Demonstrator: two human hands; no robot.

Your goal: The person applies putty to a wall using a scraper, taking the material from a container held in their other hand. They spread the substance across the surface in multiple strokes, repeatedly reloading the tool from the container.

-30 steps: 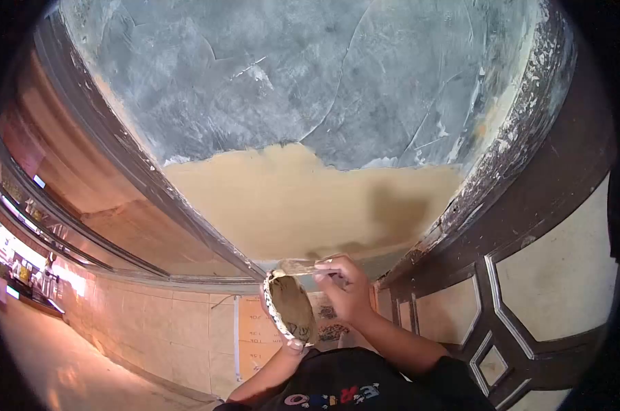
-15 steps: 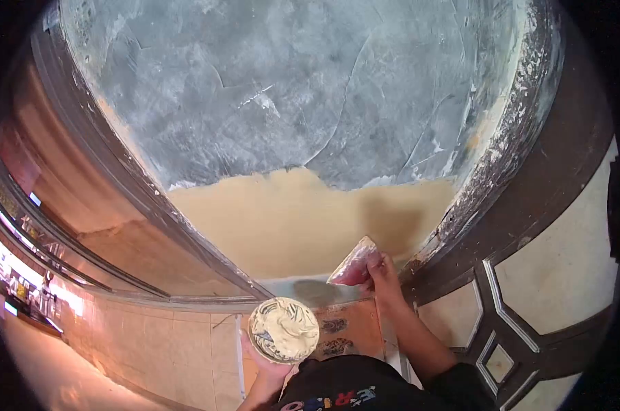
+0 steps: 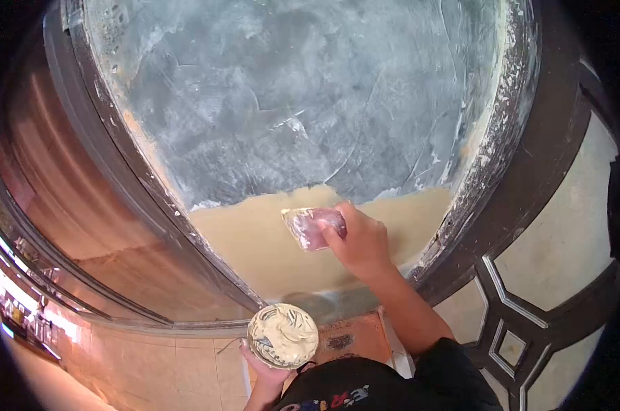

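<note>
My right hand (image 3: 363, 241) grips a reddish flat scraper (image 3: 313, 229) by its right end, thumb on the near face. Pale paste smears the scraper's left edge, which overlaps the cream-coated lower band (image 3: 241, 243) of the wall. Above that band the wall is mottled grey-blue (image 3: 255, 103), along an uneven border. Low in the view, my left hand (image 3: 265, 366) holds a round tub (image 3: 283, 335) from below and the left side. Creamy filler with swirled marks fills the tub, and a small dark grey patch shows at its left.
Paint-flecked dark frames border the wall on the left (image 3: 145, 178) and right (image 3: 488, 151). Right of it stands a dark door with pale panels (image 3: 563, 226). A brown glossy pane (image 3: 84, 185) lies left, above the tiled floor (image 3: 152, 363).
My right hand has moved up and left with the scraper, from low by the right frame to the middle of the cream band. The tub stays nearly in place.
</note>
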